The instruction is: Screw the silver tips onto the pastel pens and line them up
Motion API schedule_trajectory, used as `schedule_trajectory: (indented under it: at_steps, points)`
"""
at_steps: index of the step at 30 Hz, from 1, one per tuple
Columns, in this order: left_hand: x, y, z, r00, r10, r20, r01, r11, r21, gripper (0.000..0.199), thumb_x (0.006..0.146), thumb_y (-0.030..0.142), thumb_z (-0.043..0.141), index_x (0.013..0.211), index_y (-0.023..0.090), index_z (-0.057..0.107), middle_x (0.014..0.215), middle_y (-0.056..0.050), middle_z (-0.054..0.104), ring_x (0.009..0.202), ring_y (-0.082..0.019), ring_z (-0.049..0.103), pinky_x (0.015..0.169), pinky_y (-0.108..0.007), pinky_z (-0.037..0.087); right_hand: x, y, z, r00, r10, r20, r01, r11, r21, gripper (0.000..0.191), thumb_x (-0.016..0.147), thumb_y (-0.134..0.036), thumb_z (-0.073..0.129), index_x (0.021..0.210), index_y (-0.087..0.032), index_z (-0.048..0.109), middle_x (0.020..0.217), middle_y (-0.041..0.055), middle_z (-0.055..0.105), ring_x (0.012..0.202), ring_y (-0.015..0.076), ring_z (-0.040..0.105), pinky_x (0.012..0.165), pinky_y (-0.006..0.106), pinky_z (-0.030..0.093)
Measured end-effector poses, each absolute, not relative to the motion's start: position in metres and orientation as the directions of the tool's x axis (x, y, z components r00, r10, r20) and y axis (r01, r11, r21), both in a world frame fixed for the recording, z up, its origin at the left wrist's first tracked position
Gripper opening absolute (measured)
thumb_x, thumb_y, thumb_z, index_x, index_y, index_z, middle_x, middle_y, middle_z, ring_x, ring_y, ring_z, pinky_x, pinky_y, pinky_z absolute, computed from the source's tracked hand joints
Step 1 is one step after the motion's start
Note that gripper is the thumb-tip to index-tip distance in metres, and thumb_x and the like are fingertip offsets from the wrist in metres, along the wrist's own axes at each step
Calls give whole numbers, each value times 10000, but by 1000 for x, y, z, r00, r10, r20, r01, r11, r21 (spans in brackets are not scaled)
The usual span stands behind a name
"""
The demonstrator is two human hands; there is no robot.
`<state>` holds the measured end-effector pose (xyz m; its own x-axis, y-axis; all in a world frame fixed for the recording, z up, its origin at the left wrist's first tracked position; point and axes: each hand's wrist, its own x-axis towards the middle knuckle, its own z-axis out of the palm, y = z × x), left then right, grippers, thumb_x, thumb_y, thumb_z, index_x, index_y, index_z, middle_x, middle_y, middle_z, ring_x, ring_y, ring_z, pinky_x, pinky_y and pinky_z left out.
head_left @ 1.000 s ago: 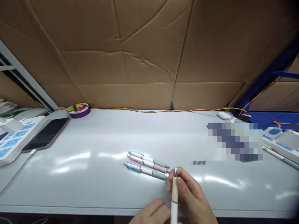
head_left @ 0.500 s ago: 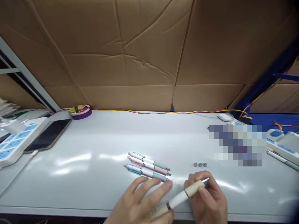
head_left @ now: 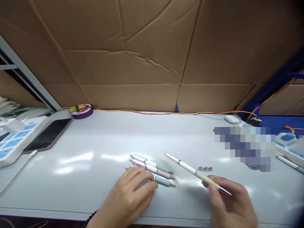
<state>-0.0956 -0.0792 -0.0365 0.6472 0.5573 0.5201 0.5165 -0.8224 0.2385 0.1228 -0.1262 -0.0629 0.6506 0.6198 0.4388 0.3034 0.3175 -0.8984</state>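
Note:
A cream and white pen point(head_left: 188, 167) is pinched near its silver tip in my right hand point(head_left: 231, 201), its other end pointing up and left. My left hand point(head_left: 133, 193) rests over the blue pen point(head_left: 162, 181), covering its middle; its fingers are curled, and whether they grip the pen is unclear. Just beyond lie a pink pen point(head_left: 162, 173) and a green pen point(head_left: 162, 167), side by side and slanting. Several small silver cone-shaped pieces point(head_left: 205, 168) sit in a row behind the cream pen's lower half.
A phone point(head_left: 48, 134) with a white cable lies by a power strip point(head_left: 20, 137) at left. A purple tape roll point(head_left: 81, 111) stands at the back left. A white mouse-shaped object point(head_left: 231, 119) and a pixelated area are at right. Cardboard point(head_left: 133, 69) lines the back.
My left hand has let go of the cream pen and moved left onto the blue pen. My right hand has shifted right, and the cream pen has swung to point up and left.

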Motion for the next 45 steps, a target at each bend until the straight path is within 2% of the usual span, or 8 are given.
schedule_trajectory:
  at_steps: [6, 15, 21, 27, 31, 33, 37, 45]
  points:
    - [-94, -80, -39, 668, 603, 437, 519, -798, 307, 135, 872, 141, 509, 956, 204, 593, 974, -40, 618, 905, -215, 540, 793, -359, 476, 121, -113, -72, 91, 780, 619, 834, 280, -476, 91, 845, -245, 582, 927, -229, 619, 815, 45, 605, 762, 219, 522, 678, 356, 435]
    - [-96, -77, -47, 672, 666, 324, 595, -746, 299, 175, 887, 177, 567, 1054, 227, 560, 1001, -33, 602, 925, -223, 538, 799, -365, 480, 143, -115, -69, 207, 721, 661, 957, -9, -290, 315, 910, -384, 441, 1025, -181, 652, 1178, 154, 517, 1057, 345, 499, 860, 518, 408]
    - [-97, -78, -51, 685, 680, 263, 593, -729, 343, 159, 922, 134, 479, 1046, 217, 533, 931, -37, 576, 851, -212, 545, 716, -338, 483, 162, -113, -79, 232, 760, 606, 971, -149, -186, 441, 917, -444, 349, 971, -184, 701, 1334, 183, 419, 1287, 460, 293, 843, 628, 420]
    - [-99, -81, -46, 646, 632, 428, 473, -772, 425, 184, 964, 141, 362, 1043, 200, 518, 888, -48, 551, 761, -161, 555, 632, -246, 491, 164, -112, -79, 201, 702, 683, 963, -13, -269, 453, 886, -515, 383, 750, -210, 691, 1306, 157, 453, 1282, 446, 315, 889, 643, 371]
    - [-100, -80, -44, 630, 639, 442, 456, -765, 456, 167, 965, 160, 374, 1027, 201, 523, 875, -42, 559, 748, -140, 580, 648, -218, 510, 145, -126, -57, 443, 787, 430, 640, 58, -766, 228, 834, -450, 542, 825, -243, 637, 978, 61, 636, 948, 255, 607, 789, 369, 514]
    - [-100, -80, -44, 632, 629, 452, 457, -774, 439, 164, 968, 165, 371, 1011, 193, 527, 870, -44, 563, 737, -137, 584, 639, -214, 514, 133, -132, -49, 435, 860, 267, 435, 59, -898, 187, 814, -428, 584, 808, -249, 638, 836, 19, 661, 805, 202, 635, 695, 267, 535]
    - [-97, -80, -43, 630, 613, 478, 436, -788, 435, 176, 976, 171, 359, 997, 181, 533, 866, -48, 568, 703, -126, 577, 604, -197, 506, 121, -134, -47, 268, 945, 190, 297, 107, -949, 145, 798, -391, 622, 781, -258, 677, 739, -2, 685, 737, 180, 656, 645, 205, 524]
    - [-96, -81, -43, 643, 602, 473, 450, -797, 403, 190, 984, 183, 352, 960, 173, 540, 809, -40, 570, 647, -128, 557, 563, -200, 487, 115, -125, -58, 160, 946, 283, 354, 213, -911, 166, 786, -427, 651, 776, -277, 720, 734, -11, 724, 685, 173, 685, 607, 189, 525]
